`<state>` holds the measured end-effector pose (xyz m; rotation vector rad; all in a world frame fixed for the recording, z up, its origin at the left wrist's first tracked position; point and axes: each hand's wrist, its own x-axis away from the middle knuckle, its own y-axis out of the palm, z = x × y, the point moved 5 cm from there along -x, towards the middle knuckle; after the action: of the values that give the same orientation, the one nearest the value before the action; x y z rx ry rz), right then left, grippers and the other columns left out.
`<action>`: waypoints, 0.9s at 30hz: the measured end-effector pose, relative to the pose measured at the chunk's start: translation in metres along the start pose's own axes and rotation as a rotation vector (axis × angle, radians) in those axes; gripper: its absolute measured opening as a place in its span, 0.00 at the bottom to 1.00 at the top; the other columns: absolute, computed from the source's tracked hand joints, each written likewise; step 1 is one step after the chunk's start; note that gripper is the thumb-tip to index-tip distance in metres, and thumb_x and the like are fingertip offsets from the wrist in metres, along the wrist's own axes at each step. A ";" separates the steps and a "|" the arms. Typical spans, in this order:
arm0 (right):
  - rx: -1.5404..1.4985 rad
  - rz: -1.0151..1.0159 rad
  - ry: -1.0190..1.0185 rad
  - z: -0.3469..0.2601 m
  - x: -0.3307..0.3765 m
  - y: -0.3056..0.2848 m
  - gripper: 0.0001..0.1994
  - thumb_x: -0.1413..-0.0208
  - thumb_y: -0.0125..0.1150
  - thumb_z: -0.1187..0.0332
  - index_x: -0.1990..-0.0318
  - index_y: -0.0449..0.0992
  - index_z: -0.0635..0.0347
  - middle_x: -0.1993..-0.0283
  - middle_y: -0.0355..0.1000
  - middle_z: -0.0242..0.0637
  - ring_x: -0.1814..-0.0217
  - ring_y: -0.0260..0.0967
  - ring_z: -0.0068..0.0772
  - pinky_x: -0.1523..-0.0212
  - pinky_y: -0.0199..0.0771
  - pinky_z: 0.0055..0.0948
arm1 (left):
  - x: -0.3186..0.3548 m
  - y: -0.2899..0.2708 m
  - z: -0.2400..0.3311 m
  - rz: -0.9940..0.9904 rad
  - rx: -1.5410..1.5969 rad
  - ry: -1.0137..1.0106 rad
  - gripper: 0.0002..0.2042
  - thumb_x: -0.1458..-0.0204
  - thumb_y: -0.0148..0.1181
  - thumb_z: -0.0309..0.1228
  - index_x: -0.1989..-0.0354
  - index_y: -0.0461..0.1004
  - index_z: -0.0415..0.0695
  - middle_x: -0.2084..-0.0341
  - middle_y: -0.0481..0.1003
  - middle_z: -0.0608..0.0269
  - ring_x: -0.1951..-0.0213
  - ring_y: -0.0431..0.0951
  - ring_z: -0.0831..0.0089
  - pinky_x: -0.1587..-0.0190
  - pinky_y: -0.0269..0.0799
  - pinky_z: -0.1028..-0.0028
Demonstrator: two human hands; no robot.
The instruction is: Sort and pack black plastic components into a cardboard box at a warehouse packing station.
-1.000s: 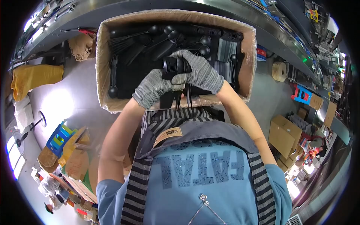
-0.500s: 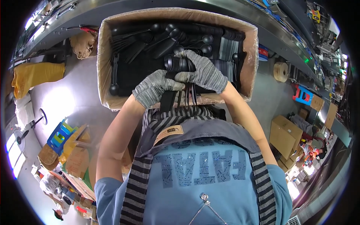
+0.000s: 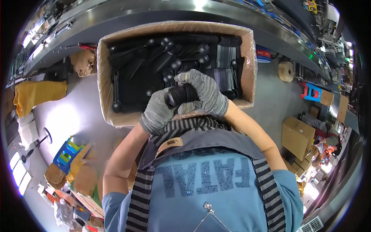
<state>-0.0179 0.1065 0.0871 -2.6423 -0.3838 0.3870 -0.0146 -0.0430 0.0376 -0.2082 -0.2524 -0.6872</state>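
Note:
A nested stack of black spoons (image 3: 181, 96) is held between my two gloved hands, close to the near wall of a cardboard box (image 3: 248, 73). My left hand (image 3: 158, 111), in a grey knitted glove, is closed around the stack's left end. On the right side, my right hand (image 3: 208, 92) wraps the stack with its thumb below and fingers above. The spoon handles are hidden by my hands. Inside the box lie more black spoons (image 3: 170, 46), some loose at angles and others nested in rows, with round bowls and long handles.
The box has a clear plastic liner. A long metal workbench (image 3: 154, 11) runs behind it. On the floor are a yellow cloth (image 3: 40, 92), a tape roll (image 3: 286, 72), a blue stool (image 3: 66, 154) and a brown carton (image 3: 297, 135). Another person (image 3: 328, 141) is far right.
Both hands have drawn the spoon stack down toward my apron, and the left hand has closed over its left end. The handles, visible below before, are now hidden. The view has shifted slightly.

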 end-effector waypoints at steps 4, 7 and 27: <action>0.077 0.047 -0.173 -0.014 -0.010 -0.029 0.36 0.68 0.74 0.49 0.52 0.70 0.59 0.58 0.68 0.41 0.56 0.67 0.46 0.55 0.71 0.37 | -0.009 -0.013 0.067 0.109 -0.436 0.514 0.23 0.66 0.75 0.33 0.61 0.75 0.38 0.65 0.78 0.54 0.62 0.80 0.63 0.53 0.73 0.72; 0.211 0.025 -0.212 -0.034 -0.016 -0.047 0.30 0.67 0.73 0.51 0.56 0.71 0.56 0.58 0.67 0.41 0.55 0.67 0.47 0.54 0.70 0.40 | -0.021 -0.013 0.077 0.097 -0.393 0.710 0.23 0.65 0.71 0.31 0.58 0.74 0.38 0.60 0.76 0.50 0.57 0.77 0.56 0.48 0.70 0.67; 0.592 -0.230 -0.341 0.003 -0.002 -0.196 0.19 0.48 0.53 0.51 0.59 0.73 0.56 0.63 0.72 0.42 0.64 0.72 0.45 0.66 0.72 0.40 | -0.164 0.110 0.124 -0.272 -0.011 0.542 0.28 0.55 0.63 0.25 0.43 0.64 0.45 0.51 0.65 0.62 0.48 0.66 0.69 0.46 0.66 0.72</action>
<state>-0.0610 0.2765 0.1749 -1.9347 -0.5706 0.7479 -0.0853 0.1716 0.0953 0.0081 0.2470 -0.9865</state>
